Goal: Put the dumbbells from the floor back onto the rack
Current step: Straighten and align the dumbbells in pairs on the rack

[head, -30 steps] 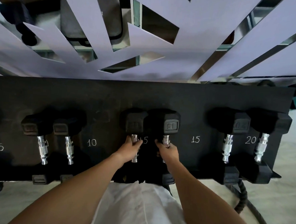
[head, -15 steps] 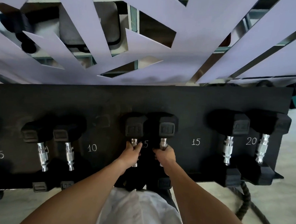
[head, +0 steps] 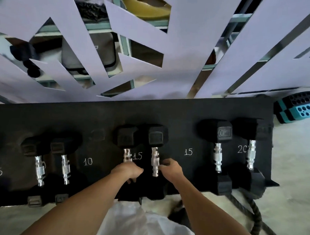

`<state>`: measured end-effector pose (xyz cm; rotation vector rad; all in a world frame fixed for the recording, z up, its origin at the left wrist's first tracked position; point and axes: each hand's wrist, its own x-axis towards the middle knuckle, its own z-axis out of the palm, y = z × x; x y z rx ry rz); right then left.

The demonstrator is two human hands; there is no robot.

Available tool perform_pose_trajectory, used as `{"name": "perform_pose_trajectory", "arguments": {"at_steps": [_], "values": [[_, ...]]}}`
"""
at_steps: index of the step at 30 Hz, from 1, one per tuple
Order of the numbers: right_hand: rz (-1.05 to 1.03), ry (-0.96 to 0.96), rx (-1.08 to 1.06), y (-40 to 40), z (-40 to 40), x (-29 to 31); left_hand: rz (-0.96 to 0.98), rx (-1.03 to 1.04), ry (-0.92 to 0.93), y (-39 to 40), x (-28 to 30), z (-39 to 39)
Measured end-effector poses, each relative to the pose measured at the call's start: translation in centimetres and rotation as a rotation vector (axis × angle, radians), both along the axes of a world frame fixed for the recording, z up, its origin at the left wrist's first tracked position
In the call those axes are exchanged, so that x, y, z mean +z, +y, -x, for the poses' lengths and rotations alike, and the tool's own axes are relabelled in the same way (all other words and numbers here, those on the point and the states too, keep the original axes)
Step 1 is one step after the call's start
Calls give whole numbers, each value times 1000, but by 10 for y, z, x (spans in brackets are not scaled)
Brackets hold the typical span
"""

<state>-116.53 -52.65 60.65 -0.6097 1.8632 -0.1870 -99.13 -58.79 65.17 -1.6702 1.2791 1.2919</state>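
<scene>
rack: black rack (head: pixel 150 115) runs across the view, with white chalk numbers 5, 10, 15, 15 and 20 marked along it from left to right.
middle pair: two dumbbells lie side by side on the rack by the first "15", their far heads just beside each other.
left dumbbell: the left one (head: pixel 127 139) has its chrome handle partly covered near the front end by the left hand.
right dumbbell: the right one (head: pixel 156 137) shows nearly its whole handle; its near head sits at the rack's front edge.
left hand: the left hand (head: pixel 128 170) is curled over the near part of the left dumbbell's handle, gripping it, fingers wrapped underneath.
right hand: the right hand (head: pixel 172 169) sits just right of the right dumbbell's handle, fingers bent and fingertips at the chrome; it looks like a light touch rather than a full grip, though the angle makes that hard to judge.
other dumbbells: a pair (head: pixel 39 147) rests by the "10" on the left, and a larger pair (head: pixel 219 133) rests by the "20" on the right.
floor: pale floor (head: pixel 295 169), with a thick black rope (head: pixel 253 217) curling beside the rack's right end.
far right: teal and black blocks (head: pixel 302 109) with round holes lie behind the rack's corner.
background: pale angular panels (head: pixel 190 47) above the rack.
</scene>
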Motion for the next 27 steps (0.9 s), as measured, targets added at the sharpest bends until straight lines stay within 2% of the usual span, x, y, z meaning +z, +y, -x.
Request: {"name": "perform_pose_trajectory", "arguments": {"at_steps": [4,6,9,14,20,27], "values": [[44,-26,20,17,57,17,84,36,128,12,26,71],[84,-16,35,31,91,25,120,127,195,27,34,109],[128,17,92,58,154,41,109,254,271,59,42,170],[160,35,86,91,242,61,81,293,328,97,46,246],[144,33,95,98,305,65,87,350,335,95,44,277],[116,111,39,83,350,56,153,495,352,68,13,298]]}}
